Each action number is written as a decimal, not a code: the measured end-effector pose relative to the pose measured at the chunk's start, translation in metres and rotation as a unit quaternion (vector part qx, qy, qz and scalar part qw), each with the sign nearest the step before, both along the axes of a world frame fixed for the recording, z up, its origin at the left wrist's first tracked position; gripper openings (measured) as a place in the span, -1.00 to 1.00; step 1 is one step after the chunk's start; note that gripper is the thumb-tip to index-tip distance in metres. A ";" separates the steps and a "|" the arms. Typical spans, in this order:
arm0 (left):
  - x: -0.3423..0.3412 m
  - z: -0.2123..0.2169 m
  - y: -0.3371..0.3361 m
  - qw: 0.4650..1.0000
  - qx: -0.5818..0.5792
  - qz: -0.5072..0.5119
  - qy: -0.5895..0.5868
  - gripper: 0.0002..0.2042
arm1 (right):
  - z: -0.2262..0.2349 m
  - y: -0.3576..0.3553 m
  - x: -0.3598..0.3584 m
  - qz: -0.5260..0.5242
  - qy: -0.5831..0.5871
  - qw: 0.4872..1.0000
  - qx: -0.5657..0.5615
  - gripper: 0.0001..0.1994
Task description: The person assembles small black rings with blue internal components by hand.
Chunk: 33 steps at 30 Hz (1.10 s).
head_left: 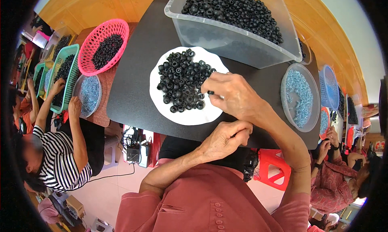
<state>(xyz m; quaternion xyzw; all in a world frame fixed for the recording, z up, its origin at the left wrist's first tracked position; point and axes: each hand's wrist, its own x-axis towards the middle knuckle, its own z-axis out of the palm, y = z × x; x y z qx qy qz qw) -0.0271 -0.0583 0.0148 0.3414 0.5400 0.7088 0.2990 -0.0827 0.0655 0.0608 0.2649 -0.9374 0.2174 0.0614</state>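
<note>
your right hand pinches one black rubber ring off the white plate — the pile looks barely dented; left hand clenched.

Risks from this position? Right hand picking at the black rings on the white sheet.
1. The right hand pinches one small black ring at its fingertips; it may slip and roll off the black mat.
2. The ring pile on the white sheet lies loose; a sweeping wrist might scatter it.
3. The left hand sits at the mat's near edge, where anything knocked could drop to the floor.
</note>
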 end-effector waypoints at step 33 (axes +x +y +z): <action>0.007 -0.008 0.029 0.933 0.136 0.092 -0.320 -0.77 | -0.006 0.049 0.117 -0.197 0.082 0.943 -0.256 -0.73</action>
